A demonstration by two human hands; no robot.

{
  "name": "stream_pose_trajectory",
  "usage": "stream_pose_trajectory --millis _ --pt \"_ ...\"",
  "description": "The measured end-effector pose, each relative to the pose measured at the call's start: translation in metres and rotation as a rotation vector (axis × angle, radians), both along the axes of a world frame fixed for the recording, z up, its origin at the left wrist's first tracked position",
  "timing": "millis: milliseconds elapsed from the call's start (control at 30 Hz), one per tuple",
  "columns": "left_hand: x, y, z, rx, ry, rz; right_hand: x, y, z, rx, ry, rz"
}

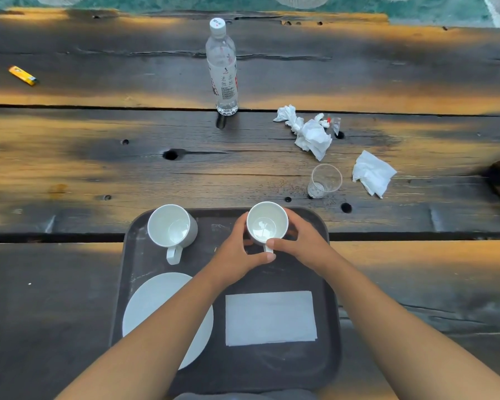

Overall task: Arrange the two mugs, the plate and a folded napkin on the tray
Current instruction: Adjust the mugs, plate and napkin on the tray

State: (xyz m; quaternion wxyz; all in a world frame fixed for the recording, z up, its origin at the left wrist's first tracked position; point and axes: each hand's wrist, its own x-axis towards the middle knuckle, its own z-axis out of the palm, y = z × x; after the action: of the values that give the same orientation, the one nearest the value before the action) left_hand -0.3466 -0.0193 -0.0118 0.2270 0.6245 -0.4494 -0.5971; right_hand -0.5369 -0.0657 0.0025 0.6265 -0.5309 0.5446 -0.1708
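While our left hand (237, 255) and right hand (300, 242) clasp the white ceramic mug (267, 223), it is near the upper edge of the dark plastic tray (243, 368).

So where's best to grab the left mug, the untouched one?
By its handle, from the near side: the left mug stands upright and the handle points straight back at the person. The left hand and right hand hold the right mug.

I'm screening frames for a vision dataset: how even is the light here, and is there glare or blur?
Head view: uneven light, orange patches between dark shade across the table; the bottle throws a shadow toward the camera; the tray sits in shade; a reflection shows inside the held mug, gripped by the left hand and right hand; the top edge is blurry.
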Motion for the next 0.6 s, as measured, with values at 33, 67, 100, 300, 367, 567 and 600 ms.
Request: stream_pose_trajectory --millis 33,67,100,300,367,567,600 --pt "0.0006 0.0000 0.0005 0.001 0.001 -0.002 0.0002 -0.0003 -0.0003 -0.004 -0.002 0.002" --pt "0.0013 -0.0002 0.0011 0.001 0.001 -0.006 0.0002 -0.0006 -0.0002 -0.009 -0.003 0.005" --pt "0.0015 -0.0008 0.0015 0.001 0.001 -0.009 0.0002 -0.0008 0.0000 -0.014 -0.001 0.008" --pt "0.0031 -0.0026 0.0015 0.020 -0.010 -0.018 0.0015 0.0006 0.0009 -0.023 0.017 0.008" --pt "0.0026 -0.0025 0.0007 0.018 -0.026 -0.022 0.0014 -0.0003 0.0017 -0.020 0.015 0.015" --pt "0.0024 -0.0025 0.0010 0.014 -0.043 -0.031 0.0008 -0.0043 0.0026 -0.009 0.016 0.040" --pt "0.0024 -0.0024 0.0012 0.012 -0.044 -0.032 0.0008 -0.0046 0.0027 -0.006 0.017 0.042"
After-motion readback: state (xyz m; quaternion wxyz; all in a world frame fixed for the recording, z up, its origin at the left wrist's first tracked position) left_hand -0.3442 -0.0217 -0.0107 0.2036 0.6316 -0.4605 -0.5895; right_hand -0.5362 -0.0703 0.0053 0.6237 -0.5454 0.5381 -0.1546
